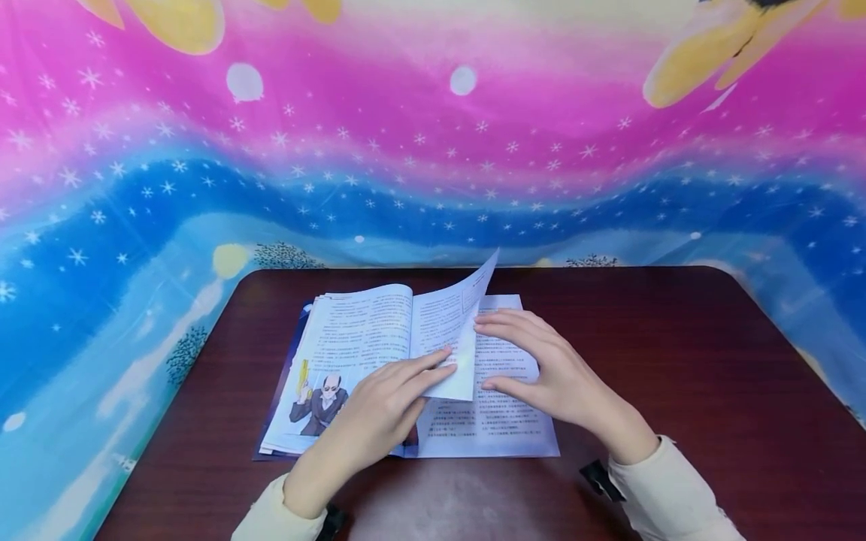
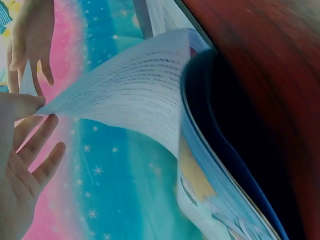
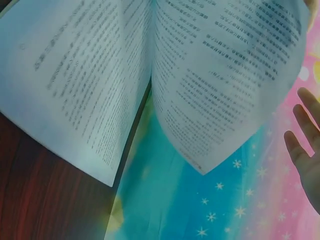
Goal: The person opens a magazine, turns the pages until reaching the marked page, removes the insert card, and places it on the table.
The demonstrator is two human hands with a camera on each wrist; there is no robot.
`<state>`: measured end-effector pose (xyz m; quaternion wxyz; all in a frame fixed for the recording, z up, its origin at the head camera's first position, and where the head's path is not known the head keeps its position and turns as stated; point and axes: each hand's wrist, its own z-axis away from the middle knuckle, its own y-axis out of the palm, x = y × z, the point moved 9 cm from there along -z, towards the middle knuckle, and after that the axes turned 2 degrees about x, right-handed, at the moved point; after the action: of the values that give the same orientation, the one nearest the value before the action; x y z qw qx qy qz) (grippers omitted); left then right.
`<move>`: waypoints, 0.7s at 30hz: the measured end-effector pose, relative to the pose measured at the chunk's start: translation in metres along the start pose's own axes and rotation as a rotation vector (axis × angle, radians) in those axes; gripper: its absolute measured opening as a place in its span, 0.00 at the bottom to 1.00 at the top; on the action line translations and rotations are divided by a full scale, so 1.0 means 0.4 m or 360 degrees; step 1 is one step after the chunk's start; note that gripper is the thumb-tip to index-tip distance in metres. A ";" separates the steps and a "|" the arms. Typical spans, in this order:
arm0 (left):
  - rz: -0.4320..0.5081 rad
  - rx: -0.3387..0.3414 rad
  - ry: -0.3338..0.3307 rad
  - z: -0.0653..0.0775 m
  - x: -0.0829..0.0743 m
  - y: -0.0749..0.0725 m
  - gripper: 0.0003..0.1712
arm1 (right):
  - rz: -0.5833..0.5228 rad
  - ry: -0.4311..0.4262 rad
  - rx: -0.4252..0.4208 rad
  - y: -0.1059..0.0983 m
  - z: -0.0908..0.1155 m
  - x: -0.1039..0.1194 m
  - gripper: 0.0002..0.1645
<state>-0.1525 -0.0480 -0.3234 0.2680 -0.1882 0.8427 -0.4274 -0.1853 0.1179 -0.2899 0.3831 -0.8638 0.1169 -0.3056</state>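
Across the far side, see a pink and blue cloth [image 1: 433, 180] printed with snowflakes, and in front of it a dark wooden table [image 1: 676, 353]. Near the middle of the table, find a book [image 1: 507, 421] lying spread on its back. Judging by the pose, likely in the middle of turning a page: best keep the book still and flat throughout. From the centre fold, trace a single raised page [image 1: 440, 319], curling, with its far corner pointing up. Swing it over in a slow, wide arc; avoid tugging, for fear of a crease or a tear at the fold. From the near left, note a pale sleeve [image 1: 274, 511], and from the near right, another [image 1: 676, 488], both slanting inward. Next, the left hand [image 1: 386, 402], back upward over the book, pinching the raised page between thumb and fingers; best keep that pinch light. To the right of the page, the right hand [image 1: 555, 368], fingers reaching left, thumb held apart, gripping nothing visible. Cannot tell whether touching the page. Smallest, the left fingertips [image 1: 446, 353], resting against the paper.
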 end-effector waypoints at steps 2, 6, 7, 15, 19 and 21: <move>-0.0009 0.0003 -0.0036 0.013 0.012 -0.007 0.32 | 0.0001 0.0018 0.0011 -0.002 0.008 -0.004 0.38; -0.0013 -0.0015 -0.0141 0.041 0.047 -0.030 0.32 | 0.0038 0.0043 0.0034 -0.002 0.029 -0.018 0.36; -0.0017 -0.0027 -0.0167 0.049 0.057 -0.037 0.32 | 0.0058 0.0040 0.0036 -0.002 0.035 -0.021 0.35; -0.0103 -0.0062 -0.0291 0.122 0.114 -0.069 0.39 | 0.0212 0.0089 0.0131 0.012 0.083 -0.067 0.35; -0.0164 -0.0066 -0.0352 0.153 0.138 -0.083 0.44 | 0.0271 0.0165 0.0211 0.020 0.107 -0.094 0.34; -0.0206 -0.0057 -0.0409 0.168 0.152 -0.090 0.48 | 0.0292 0.0205 0.0252 0.025 0.120 -0.108 0.33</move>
<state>-0.1561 -0.1432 -0.3444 0.3423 -0.3000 0.7949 -0.4012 -0.1892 0.1586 -0.3411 0.4681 -0.7951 0.1952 -0.3325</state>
